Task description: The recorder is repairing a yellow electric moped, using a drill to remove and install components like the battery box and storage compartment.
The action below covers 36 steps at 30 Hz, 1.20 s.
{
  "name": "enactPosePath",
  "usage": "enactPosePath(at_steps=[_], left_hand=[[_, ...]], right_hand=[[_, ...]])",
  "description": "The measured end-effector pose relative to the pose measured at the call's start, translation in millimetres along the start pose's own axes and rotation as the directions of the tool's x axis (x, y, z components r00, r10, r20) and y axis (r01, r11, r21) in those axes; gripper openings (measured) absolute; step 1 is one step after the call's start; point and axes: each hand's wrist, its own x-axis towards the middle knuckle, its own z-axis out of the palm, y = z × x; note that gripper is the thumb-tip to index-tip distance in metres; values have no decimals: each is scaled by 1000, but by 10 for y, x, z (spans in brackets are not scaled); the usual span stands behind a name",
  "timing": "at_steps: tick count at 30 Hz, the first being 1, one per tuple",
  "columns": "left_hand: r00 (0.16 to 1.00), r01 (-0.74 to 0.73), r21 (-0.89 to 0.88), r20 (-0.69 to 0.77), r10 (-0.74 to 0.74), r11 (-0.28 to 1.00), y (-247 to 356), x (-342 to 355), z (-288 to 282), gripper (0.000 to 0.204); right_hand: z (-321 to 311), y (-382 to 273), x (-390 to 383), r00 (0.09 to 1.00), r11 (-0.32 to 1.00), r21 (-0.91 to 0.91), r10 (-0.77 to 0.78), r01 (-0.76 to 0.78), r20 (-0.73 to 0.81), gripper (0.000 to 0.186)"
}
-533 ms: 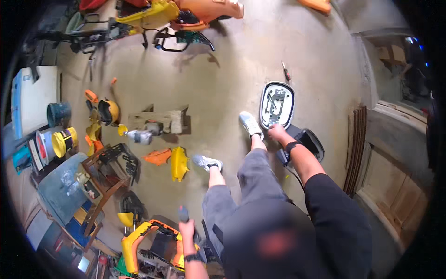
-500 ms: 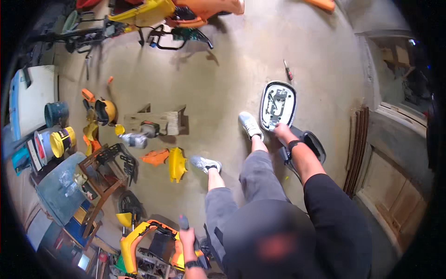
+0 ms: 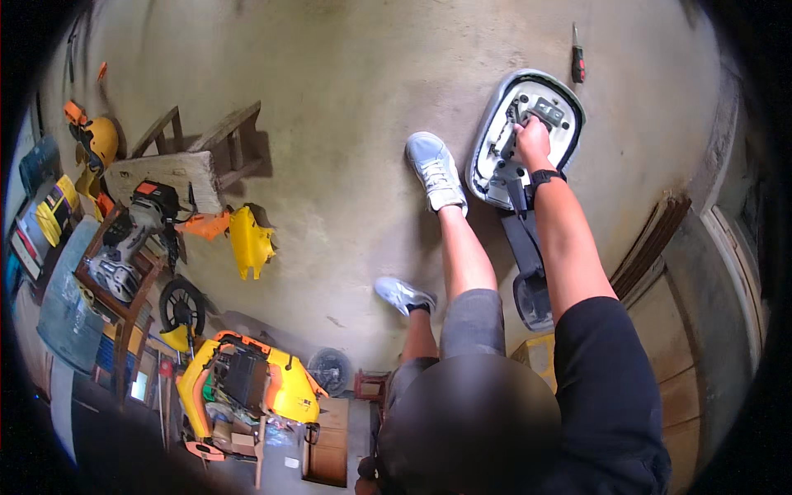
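Looking down from the head cam, the right hand [image 3: 532, 136] is reaching out with fingers curled tight around some part inside the grey oval housing [image 3: 495, 177] lying open-side-up on the concrete floor [image 3: 330, 107], just right of the grey sneaker [image 3: 436, 171]. The left hand isn't showing anywhere, so I can't tell what it's doing. A dark strap-like piece [image 3: 521, 239] is running from the housing back toward the body, and a small red-handled screwdriver [image 3: 577, 52] is lying just past the housing's far rim. Risk-wise, I'm thinking the housing is sitting loose on bare floor with nothing bracing it, so a hard pull could make it skid or flip, and the foot right beside it could catch the rim. That screwdriver could also get kicked away. Over on the left, a yellow plastic panel [image 3: 250, 242] is lying near a wooden stool [image 3: 186, 161], and flat boxy packages in yellow and blue [image 3: 54, 206] are stacking along the left edge; their labels are too small to make out.
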Motion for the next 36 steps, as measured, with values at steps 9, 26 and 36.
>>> enactPosePath(at_steps=[9,26,36], left_hand=[[973,-165,-132,-183,139,978,-132,361,1285,30],[905,-423,-791,-390,170,442,720,1021,4149,26],[999,19,-722,32,-6,-692,1234,924,5209,30]], right_hand=[[-226,321,-282,975,972,-88,-213,217,58,30],[-2581,642,-3336,627,647,15,-744,762,229,23],[-1697,-397,-6423,329,480,-40,-537,877,777,28]])
